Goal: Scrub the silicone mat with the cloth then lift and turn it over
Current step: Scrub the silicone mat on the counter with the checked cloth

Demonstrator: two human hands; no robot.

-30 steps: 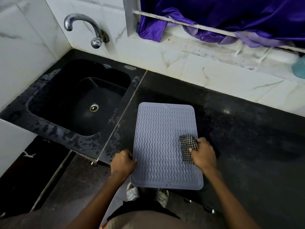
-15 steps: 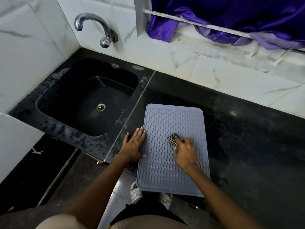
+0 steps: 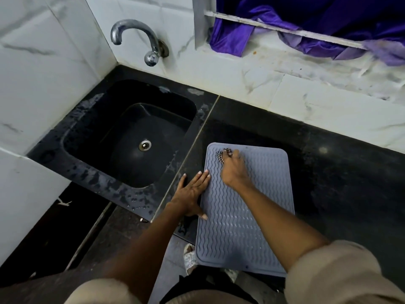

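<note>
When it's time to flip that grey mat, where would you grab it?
Probably the near short edge of the mat, coming from the person's side. That end hangs past the counter edge, so fingers could slip under it, while the rest lies flat with nothing to pinch.

A black stone worktop (image 3: 341,172) with a sunken black sink (image 3: 131,137) (wet at its rim) meets white marbled wall tiles (image 3: 219,71), a chrome tap (image 3: 140,40) on them, and purple cloth (image 3: 306,23) hangs at the window.
</note>
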